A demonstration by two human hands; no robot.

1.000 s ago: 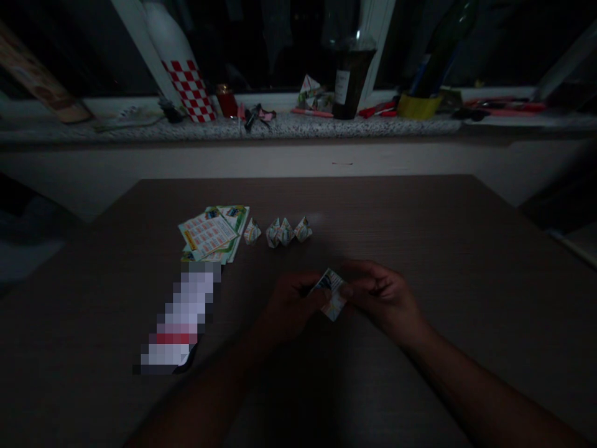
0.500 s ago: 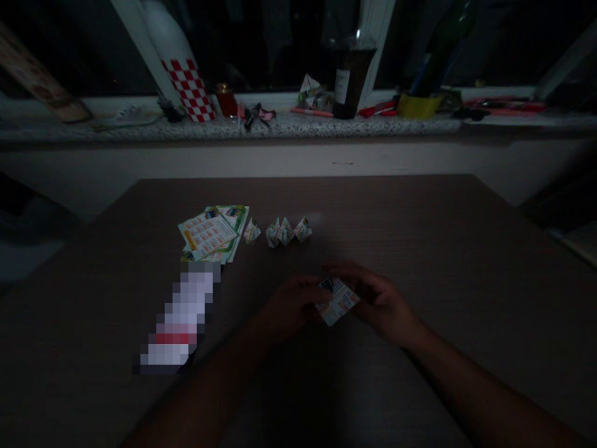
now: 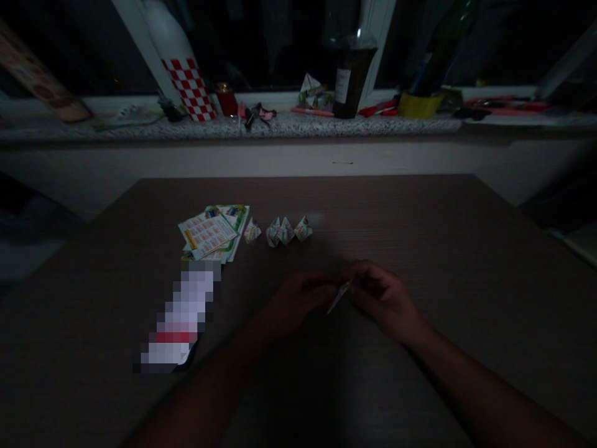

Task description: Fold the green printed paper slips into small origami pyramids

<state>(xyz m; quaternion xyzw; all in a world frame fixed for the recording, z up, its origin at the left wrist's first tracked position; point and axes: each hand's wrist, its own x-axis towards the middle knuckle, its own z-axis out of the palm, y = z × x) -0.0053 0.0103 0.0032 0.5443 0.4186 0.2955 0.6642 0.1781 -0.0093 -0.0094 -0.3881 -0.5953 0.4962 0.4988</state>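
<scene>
A small folded piece of printed paper (image 3: 340, 295) is held edge-on between my two hands, above the middle of the table. My left hand (image 3: 303, 298) pinches it from the left with thumb and fingers. From the right, my right hand (image 3: 380, 295) grips it, fingers curled round its far side. Several small folded paper shapes (image 3: 285, 233) stand in a row beyond my hands. Left of them lies a loose pile of printed paper sheets (image 3: 209, 233).
A phone-like device (image 3: 180, 317) with a blurred-out screen lies left of my left forearm. Behind the wooden table (image 3: 396, 211), a granite sill (image 3: 289, 127) carries a checkered bottle (image 3: 186, 84), a dark plastic cup (image 3: 352, 81), a yellow holder (image 3: 420, 104) and pens.
The folded paper has turned from showing its printed face to standing nearly edge-on. My hands have come closer together around it. The other things stay put.
</scene>
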